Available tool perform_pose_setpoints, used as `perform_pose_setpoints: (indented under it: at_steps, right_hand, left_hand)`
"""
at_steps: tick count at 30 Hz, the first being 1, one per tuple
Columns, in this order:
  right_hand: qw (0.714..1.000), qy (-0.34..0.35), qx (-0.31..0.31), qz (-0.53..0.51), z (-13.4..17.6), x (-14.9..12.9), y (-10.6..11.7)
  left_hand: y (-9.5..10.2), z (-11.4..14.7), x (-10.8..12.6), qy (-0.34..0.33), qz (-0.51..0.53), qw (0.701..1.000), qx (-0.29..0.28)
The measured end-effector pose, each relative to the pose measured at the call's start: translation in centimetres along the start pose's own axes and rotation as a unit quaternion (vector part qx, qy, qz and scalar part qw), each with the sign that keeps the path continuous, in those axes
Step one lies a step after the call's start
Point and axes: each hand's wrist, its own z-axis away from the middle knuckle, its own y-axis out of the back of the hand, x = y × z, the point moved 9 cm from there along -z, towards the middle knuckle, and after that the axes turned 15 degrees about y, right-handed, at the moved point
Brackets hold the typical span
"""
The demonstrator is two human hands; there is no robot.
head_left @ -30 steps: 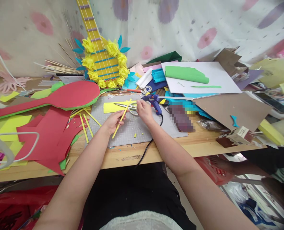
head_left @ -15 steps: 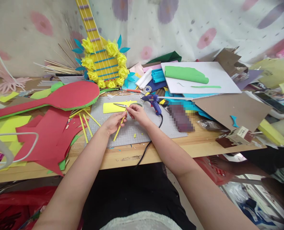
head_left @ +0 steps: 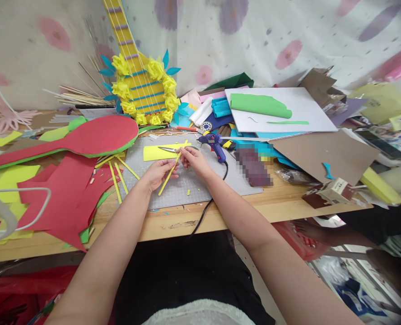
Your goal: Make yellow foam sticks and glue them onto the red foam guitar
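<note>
A thin yellow stick [head_left: 168, 179], seemingly wrapped in paper, slants up between my hands over the grey cutting mat. My left hand [head_left: 160, 174] pinches it around its middle. At its upper part, the fingertips of my right hand [head_left: 193, 160] close on the stick. Behind my fingers, scissors [head_left: 166, 149] show their blades over a piece of yellow crepe paper [head_left: 149, 153]; my right hand hides part of them. More yellow sticks [head_left: 115, 180] lie left of my left hand. To the right of my right hand rests a blue glue gun [head_left: 216, 146].
The cutting mat [head_left: 236, 185] bears small yellow scraps. A red spoon-shaped cutout [head_left: 102, 135] and red paper [head_left: 65, 194] lie left. A yellow paper guitar [head_left: 142, 90] with flowers leans at the back. Right are a white board [head_left: 317, 113] and brown cardboard [head_left: 325, 153]. The black cord [head_left: 205, 212] crosses the table's front edge.
The stick's upper end now reaches above my right fingertips, where it was hidden before. My fingers have shifted slightly on it. The whole view has moved a little.
</note>
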Motion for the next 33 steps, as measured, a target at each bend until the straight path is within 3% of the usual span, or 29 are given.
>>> perform_pose_setpoints:
  at_steps: [5, 12, 16, 20, 24, 28, 33]
  right_hand:
    - [0.999, -0.044, -0.019, -0.004, 0.3, 1.1, -0.6]
    - [0.994, -0.053, -0.04, -0.084, 0.4, 0.8, -0.9]
    - [0.989, -0.066, -0.068, -0.113, 0.6, 0.8, -1.4]
    - [0.991, -0.063, -0.055, -0.109, 0.5, 1.0, -1.3]
    - [0.992, -0.05, -0.047, -0.105, 0.4, 1.2, -1.4]
    - [0.993, -0.059, -0.022, -0.096, 0.4, 1.6, -1.0]
    - [0.99, -0.066, -0.048, -0.116, 0.6, 1.2, -1.7]
  left_hand:
    - [0.0, 0.1, 0.0, -0.012, -0.014, 1.0, 0.02]
    - [-0.8, 0.9, -0.1, 0.03, -0.027, 0.998, -0.049]
    - [-0.8, 1.0, 0.0, 0.026, -0.04, 0.998, -0.043]
    - [-0.2, 0.6, 0.5, -0.016, -0.025, 0.999, -0.013]
    - [-0.3, 0.4, 0.5, -0.036, -0.031, 0.999, -0.02]
    - [-0.5, 0.6, 0.2, -0.022, -0.052, 0.998, -0.025]
    - [-1.4, 0.8, 0.0, 0.005, -0.064, 0.996, -0.06]
